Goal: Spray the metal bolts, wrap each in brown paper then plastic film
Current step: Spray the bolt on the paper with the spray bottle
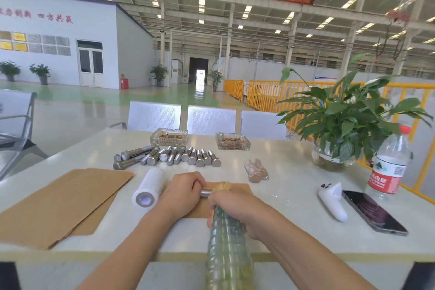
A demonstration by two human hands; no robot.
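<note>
Left hand (182, 192) curls around the bolt (207, 192) (on brown paper (237, 188)); right hand (231, 207) grips the bottle (227, 242).

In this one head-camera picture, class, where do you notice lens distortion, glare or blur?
Head view: the wide-angle lens bows the table's near edge and the roof beams; glare whitens the far doorway and shines off the floor; the green bottle gripped by the right hand looms large and soft; the left hand on the bolt looks sharper.
</note>
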